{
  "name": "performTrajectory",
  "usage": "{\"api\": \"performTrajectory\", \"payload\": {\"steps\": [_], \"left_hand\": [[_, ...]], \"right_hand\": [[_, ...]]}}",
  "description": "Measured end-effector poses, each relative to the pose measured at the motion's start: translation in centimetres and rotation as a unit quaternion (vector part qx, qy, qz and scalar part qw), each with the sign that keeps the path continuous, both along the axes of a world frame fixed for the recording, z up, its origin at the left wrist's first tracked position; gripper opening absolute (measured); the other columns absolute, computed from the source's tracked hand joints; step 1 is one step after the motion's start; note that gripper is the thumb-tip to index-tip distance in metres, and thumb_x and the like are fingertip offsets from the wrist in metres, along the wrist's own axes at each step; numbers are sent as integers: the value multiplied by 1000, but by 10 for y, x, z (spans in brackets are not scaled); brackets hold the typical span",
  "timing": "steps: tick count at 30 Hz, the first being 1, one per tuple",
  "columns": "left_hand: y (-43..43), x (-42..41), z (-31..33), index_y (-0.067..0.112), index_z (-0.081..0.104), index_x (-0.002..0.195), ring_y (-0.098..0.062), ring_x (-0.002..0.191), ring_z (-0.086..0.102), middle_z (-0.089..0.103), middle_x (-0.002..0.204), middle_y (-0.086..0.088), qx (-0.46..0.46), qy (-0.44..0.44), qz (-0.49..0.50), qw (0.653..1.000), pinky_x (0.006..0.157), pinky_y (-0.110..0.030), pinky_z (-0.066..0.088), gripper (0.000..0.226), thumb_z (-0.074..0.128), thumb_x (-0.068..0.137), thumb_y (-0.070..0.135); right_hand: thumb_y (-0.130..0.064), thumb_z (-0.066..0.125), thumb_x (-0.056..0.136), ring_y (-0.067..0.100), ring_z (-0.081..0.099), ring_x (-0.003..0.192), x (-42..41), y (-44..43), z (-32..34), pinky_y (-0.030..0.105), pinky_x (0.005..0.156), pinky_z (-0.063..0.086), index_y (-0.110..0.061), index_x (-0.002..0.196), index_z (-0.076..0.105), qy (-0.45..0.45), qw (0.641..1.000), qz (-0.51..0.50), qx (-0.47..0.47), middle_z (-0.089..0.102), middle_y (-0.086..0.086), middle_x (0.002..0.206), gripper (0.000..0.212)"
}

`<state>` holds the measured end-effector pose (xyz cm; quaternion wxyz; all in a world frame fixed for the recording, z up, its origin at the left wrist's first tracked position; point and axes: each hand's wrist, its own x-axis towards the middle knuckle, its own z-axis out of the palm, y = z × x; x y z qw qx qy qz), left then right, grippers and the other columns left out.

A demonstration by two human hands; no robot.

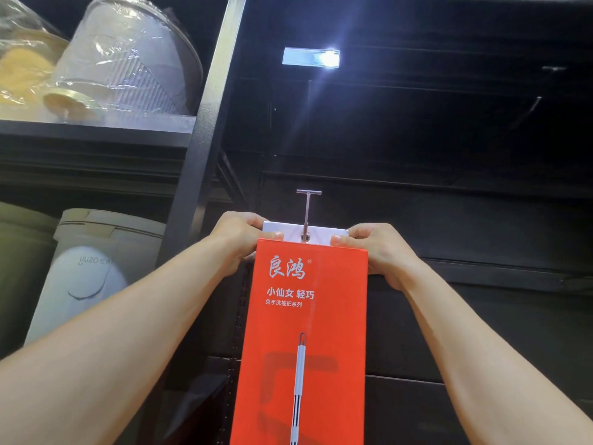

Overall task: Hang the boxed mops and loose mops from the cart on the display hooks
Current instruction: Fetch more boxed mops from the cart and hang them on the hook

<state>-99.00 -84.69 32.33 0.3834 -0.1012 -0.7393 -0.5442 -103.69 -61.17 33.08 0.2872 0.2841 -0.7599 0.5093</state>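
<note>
A tall orange mop box (308,316) with white lettering and a mop picture hangs upright in front of me. Its white hang tab (324,234) has a round hole, and the metal display hook (307,210) passes through that hole. My left hand (239,242) grips the box's top left corner, thumb on the front of the tab. My right hand (382,252) grips the top right corner the same way. The cart and the loose mops are out of view.
A dark display panel (449,220) fills the right side, with another bare hook (529,110) high up. A grey upright post (205,130) divides it from shelves on the left holding wrapped buckets (128,59) and a white bucket (93,268).
</note>
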Motion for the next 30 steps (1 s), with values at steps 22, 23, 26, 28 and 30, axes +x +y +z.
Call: {"api": "performTrajectory", "payload": {"steps": [22, 23, 26, 28, 30], "left_hand": [[13, 86, -8, 22, 45, 152, -30, 137, 52, 54, 152, -5, -368, 11, 220, 903, 106, -42, 46, 66, 63, 94, 49], [14, 89, -14, 22, 47, 149, -31, 134, 52, 57, 148, -5, -391, 18, 245, 887, 102, -44, 47, 63, 61, 94, 50], [23, 99, -38, 21, 54, 133, -34, 125, 52, 61, 136, -4, -441, 43, 281, 851, 88, -45, 45, 47, 58, 94, 48], [32, 103, -55, 22, 53, 134, -34, 126, 51, 60, 135, -2, -468, 51, 282, 836, 92, -45, 44, 49, 56, 94, 50], [41, 107, -71, 21, 49, 140, -32, 131, 49, 58, 139, -1, -489, 56, 280, 824, 99, -46, 44, 56, 53, 95, 54]], "right_hand": [[-61, 59, 94, 23, 56, 130, 104, -25, -16, 33, 90, 44, -22, 147, 54, 75, 931, -285, 215, 59, 0, 145, 66], [-60, 58, 95, 26, 56, 129, 111, -27, -24, 36, 91, 47, -20, 145, 54, 81, 922, -304, 226, 60, 2, 143, 64], [-56, 57, 96, 31, 55, 125, 128, -27, -48, 44, 94, 50, -17, 138, 54, 89, 889, -365, 263, 61, 7, 136, 57], [-56, 55, 98, 33, 50, 129, 138, -22, -65, 44, 91, 46, -17, 142, 49, 83, 867, -397, 290, 55, 8, 141, 59], [-55, 52, 100, 33, 45, 132, 149, -15, -83, 45, 95, 44, -15, 146, 45, 74, 843, -425, 321, 50, 9, 146, 61]]}}
